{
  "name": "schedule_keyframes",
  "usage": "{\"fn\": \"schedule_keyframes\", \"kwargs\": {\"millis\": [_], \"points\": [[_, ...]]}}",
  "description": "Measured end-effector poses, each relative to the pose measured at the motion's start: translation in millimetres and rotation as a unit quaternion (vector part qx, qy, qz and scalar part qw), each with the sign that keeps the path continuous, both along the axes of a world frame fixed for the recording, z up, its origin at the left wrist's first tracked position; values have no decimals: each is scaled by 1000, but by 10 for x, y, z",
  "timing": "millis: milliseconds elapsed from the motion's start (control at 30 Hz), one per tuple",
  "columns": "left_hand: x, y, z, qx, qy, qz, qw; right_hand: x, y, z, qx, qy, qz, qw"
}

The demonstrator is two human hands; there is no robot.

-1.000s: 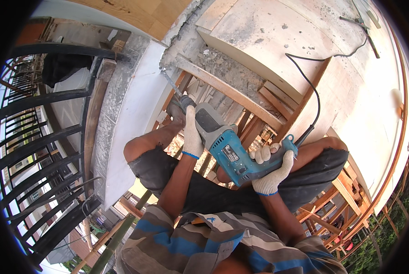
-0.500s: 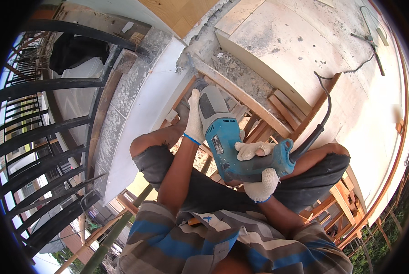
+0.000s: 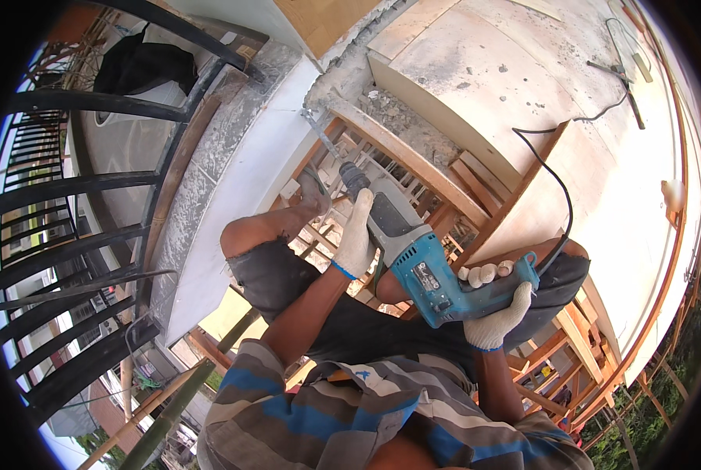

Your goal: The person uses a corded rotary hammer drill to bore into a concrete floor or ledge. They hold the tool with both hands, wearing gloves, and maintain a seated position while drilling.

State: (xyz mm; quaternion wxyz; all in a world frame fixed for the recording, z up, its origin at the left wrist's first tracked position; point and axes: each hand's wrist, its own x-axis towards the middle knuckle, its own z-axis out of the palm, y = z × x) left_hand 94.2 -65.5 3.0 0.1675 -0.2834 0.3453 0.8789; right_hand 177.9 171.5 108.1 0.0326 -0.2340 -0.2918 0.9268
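A blue and grey rotary hammer lies slantwise across my lap, held in both hands. My left hand, in a white knitted glove, is closed at the grey front housing, just behind the black chuck. Around the rear handle my right hand is wrapped, in a matching glove with the fingers showing over the grip. A long chisel bit runs from the chuck to the upper left. Its tip is near the broken concrete edge, next to a white wall face; whether they touch I cannot tell.
A wooden beam borders an opening beneath me, with timber framing below. Boards with debris extend to the right. The tool's black cord loops over them. Black metal railing stands at left, beside a green bamboo pole.
The rotary hammer has shifted right and back from the wall corner, both hands moving with it. Its chuck and chisel bit now show clearly.
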Motion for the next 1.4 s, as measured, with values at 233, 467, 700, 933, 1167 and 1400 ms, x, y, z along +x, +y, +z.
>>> {"fn": "schedule_keyframes", "kwargs": {"millis": [233,467,700,933,1167,1400], "points": [[-95,18,-40,6,-3,18,1000,-224,30,-113,-22,16,2,1000],[-214,82,32,-25,15,15,999,-438,80,-150,-45,23,6,999],[-249,60,8,-54,-7,37,998,-417,40,-244,-71,14,-4,997],[-385,23,-81,-59,-30,42,997,-535,-103,-415,-68,16,3,998],[-482,-102,-181,-73,-31,47,996,-479,-195,-406,-67,5,-11,998],[-827,-353,-190,12,-34,31,999,-567,-839,-358,-13,94,16,995]]}}
